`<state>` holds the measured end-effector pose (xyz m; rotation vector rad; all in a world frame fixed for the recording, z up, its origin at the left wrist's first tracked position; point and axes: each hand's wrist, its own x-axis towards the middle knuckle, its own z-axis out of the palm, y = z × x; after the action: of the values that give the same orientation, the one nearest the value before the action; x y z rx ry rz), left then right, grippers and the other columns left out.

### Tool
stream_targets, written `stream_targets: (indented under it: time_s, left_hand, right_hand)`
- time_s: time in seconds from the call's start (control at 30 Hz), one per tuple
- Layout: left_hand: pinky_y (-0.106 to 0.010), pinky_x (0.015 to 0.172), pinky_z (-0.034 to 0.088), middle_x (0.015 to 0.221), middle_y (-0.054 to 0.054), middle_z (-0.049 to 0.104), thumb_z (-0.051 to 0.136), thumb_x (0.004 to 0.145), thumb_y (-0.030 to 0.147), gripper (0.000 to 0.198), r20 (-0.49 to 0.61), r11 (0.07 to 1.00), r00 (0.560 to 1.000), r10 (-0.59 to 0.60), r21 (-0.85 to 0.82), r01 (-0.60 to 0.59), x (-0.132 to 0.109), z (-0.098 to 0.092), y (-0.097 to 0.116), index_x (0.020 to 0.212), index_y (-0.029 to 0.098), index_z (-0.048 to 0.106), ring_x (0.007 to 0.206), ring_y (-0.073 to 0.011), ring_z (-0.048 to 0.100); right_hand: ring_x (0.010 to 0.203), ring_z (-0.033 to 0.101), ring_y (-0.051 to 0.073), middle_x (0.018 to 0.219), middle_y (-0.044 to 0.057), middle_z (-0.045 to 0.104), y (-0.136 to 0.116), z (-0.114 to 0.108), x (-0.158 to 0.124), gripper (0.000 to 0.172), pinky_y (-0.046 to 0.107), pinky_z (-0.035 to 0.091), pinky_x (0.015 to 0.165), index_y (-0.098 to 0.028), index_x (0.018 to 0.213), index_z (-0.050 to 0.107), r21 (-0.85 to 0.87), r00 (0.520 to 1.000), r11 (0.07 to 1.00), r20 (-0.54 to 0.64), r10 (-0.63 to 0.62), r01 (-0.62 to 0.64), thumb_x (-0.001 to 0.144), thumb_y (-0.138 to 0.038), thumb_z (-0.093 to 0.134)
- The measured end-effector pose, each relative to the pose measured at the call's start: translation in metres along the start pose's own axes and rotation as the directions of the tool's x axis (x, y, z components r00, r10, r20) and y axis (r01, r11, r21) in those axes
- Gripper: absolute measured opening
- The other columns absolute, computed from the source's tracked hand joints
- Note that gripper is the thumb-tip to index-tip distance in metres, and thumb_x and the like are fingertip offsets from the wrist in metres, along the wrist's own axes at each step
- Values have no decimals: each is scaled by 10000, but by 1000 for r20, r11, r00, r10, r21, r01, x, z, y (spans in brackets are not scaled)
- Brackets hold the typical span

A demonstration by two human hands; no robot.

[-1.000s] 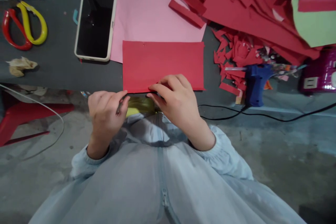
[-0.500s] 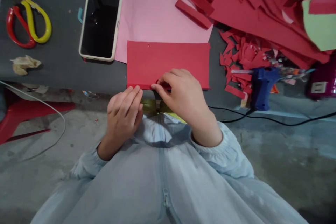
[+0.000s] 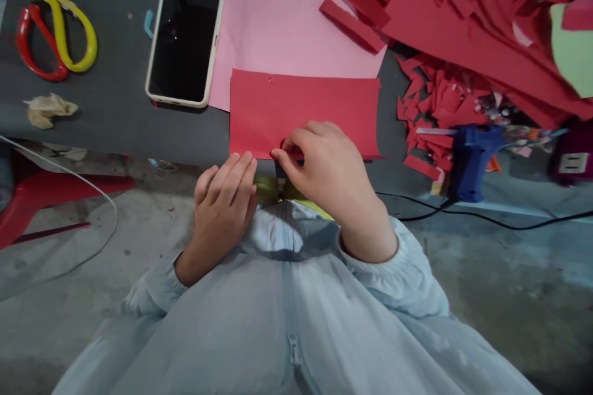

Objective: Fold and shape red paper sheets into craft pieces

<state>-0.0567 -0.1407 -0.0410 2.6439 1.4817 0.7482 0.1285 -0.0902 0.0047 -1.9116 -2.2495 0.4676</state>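
Note:
A red paper rectangle (image 3: 306, 102) lies at the table's near edge, overlapping a pink sheet (image 3: 278, 24). Its near edge is partly hidden by my hands. My left hand (image 3: 225, 197) rests its fingertips at the paper's near left corner, with the fingers pressed together. At the middle of the near edge, my right hand (image 3: 324, 166) pinches the red paper between thumb and forefinger; its other fingers curl over the sheet.
A phone (image 3: 185, 40) lies left of the paper, with red-and-yellow-handled scissors (image 3: 58, 37) farther left. To the right are red scraps (image 3: 445, 95), a blue glue gun (image 3: 475, 160) and its black cord. A red stool (image 3: 60, 194) stands below left.
The near-edge fold visible before now looks flatter, and the paper's right side curves more. Table items appear shifted slightly right in the view. Both hands keep nearly the same places.

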Motion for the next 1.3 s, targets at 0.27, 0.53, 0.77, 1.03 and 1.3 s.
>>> stream_targets:
  time_s: [0.27, 0.53, 0.77, 1.03, 1.3]
  left_hand:
    - [-346, 1045, 357, 1343, -106, 663, 530, 979, 250, 481, 1, 994, 1000, 13, 105, -13, 6, -2, 4, 1449, 170, 463, 1242, -213, 620]
    - [-343, 1036, 350, 1309, -135, 676, 522, 980, 254, 518, -34, 994, 999, 19, 111, -15, 8, 2, 6, 1483, 158, 439, 1225, -230, 626]
    - [-363, 1041, 357, 1313, -147, 668, 528, 978, 283, 537, -41, 991, 999, -13, 133, 19, 7, 4, 11, 1495, 173, 430, 1230, -244, 620]
    - [-431, 1072, 337, 1387, -167, 585, 557, 954, 514, 565, 9, 987, 998, -63, 148, 61, 6, 10, 22, 1483, 340, 456, 1307, -301, 542]
    - [-471, 1107, 307, 1297, -196, 632, 563, 958, 467, 562, -1, 973, 1000, -31, 229, 30, 9, -2, 23, 1449, 200, 502, 1279, -306, 562]
  right_hand:
    - [788, 565, 247, 824, 101, 677, 10, -7, -6, 204, 360, 380, 724, -173, 810, 671, -12, 999, 1000, -31, 17, -17, 937, -311, 590]
    - [769, 573, 235, 775, 79, 668, 37, -15, -17, 256, 342, 362, 688, -197, 756, 659, -37, 992, 992, -47, 116, -118, 929, -378, 604]
    - [753, 567, 237, 763, 76, 653, 40, -13, -15, 265, 356, 376, 697, -208, 739, 647, -15, 995, 997, -55, 81, -82, 936, -371, 578]
    - [775, 572, 245, 778, 86, 657, 39, -13, -14, 236, 358, 372, 711, -195, 754, 657, -23, 996, 996, -46, 82, -83, 925, -346, 599]
    - [771, 559, 240, 769, 76, 651, 42, -10, -15, 233, 350, 359, 702, -199, 749, 644, -21, 996, 997, -62, 71, -73, 917, -358, 619]
